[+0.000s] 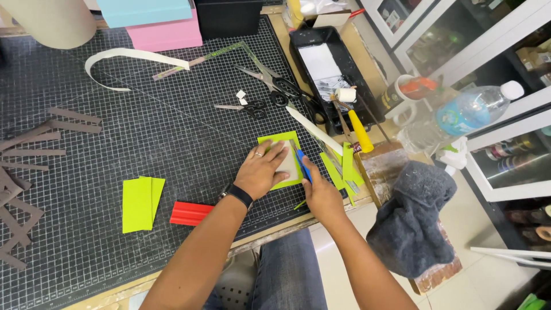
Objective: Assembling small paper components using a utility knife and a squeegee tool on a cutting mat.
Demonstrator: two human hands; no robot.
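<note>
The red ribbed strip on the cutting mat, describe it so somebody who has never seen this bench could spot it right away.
Start at the dark gridded cutting mat and follow its near edge toward the person's left hand. Just outside that forearm, right of the lime green paper sheets, lies the red ribbed strip. It is the only red piece on the mat, short, with lengthwise grooves, unlike the flat green and brown offcuts.

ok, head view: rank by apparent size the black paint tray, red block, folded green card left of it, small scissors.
1. black paint tray
2. folded green card
3. red block and small scissors: look about alike, and the scissors lie farther from the camera, so unranked.
</note>
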